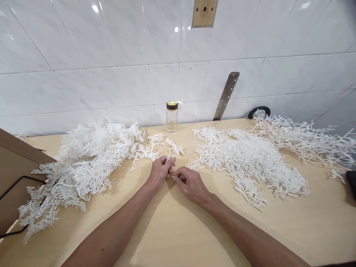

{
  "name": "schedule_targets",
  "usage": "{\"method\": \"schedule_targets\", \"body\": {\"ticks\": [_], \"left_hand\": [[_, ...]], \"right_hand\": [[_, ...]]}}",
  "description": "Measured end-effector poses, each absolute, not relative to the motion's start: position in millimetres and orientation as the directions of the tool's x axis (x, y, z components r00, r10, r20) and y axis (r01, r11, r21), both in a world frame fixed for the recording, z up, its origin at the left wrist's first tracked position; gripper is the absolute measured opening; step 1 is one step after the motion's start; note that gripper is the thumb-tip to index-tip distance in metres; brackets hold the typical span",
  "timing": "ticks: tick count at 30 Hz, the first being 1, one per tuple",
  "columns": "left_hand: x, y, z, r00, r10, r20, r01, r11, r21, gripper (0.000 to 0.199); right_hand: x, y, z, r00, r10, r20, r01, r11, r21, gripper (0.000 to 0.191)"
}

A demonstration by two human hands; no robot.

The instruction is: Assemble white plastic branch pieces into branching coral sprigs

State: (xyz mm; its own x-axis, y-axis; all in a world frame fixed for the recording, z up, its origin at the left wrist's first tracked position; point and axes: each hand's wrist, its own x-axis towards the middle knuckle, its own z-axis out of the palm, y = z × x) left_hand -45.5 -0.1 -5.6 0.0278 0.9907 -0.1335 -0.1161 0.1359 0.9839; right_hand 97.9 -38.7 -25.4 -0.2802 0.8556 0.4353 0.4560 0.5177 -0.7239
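My left hand (160, 171) is closed around one end of a white plastic plant sprig (159, 140), whose branched part lies on the table just beyond the fingers. Close beside it, my right hand (191, 183) pinches a thin white piece (174, 177) between thumb and forefinger; its far end is hidden by the fingers. On the left spreads a big heap of white plastic foliage (94, 155). To the right of my hands lies another heap of white sprigs (244, 157), with thinner white branches (303, 135) behind it.
A clear bottle (171, 118) with a dark and green lid stands near the wall. Behind the table a metal bracket (226, 96) leans on the tiles, and a black ring-shaped handle (259, 111) is farther right. A cardboard box (16, 174) borders the left side of the table (167, 230).
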Motion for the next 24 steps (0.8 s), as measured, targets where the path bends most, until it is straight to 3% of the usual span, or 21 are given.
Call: {"method": "schedule_targets", "body": {"ticks": [9,15,20,24], "left_hand": [[-43.7,2.0,-12.4,-0.006,1.000,-0.031,-0.041,0.030,0.999,0.038],[-44.0,2.4,-16.8,0.008,1.000,-0.007,0.004,0.006,1.000,0.036],[-43.1,1.4,-16.6,0.004,1.000,-0.013,0.012,0.013,1.000,0.035],[-42.2,-0.5,-13.1,0.007,1.000,-0.018,0.021,0.018,1.000,0.035]], "right_hand": [[113.6,-23.7,-28.2,-0.230,0.903,0.364,0.594,0.426,-0.682,0.008],[155.9,-4.6,-20.6,-0.038,0.962,0.270,0.859,0.170,-0.483,0.012],[188.1,3.2,-12.4,0.116,0.946,0.302,0.929,0.004,-0.369,0.024],[197.1,2.8,-8.9,0.156,0.896,0.416,0.933,0.005,-0.360,0.029]]}}
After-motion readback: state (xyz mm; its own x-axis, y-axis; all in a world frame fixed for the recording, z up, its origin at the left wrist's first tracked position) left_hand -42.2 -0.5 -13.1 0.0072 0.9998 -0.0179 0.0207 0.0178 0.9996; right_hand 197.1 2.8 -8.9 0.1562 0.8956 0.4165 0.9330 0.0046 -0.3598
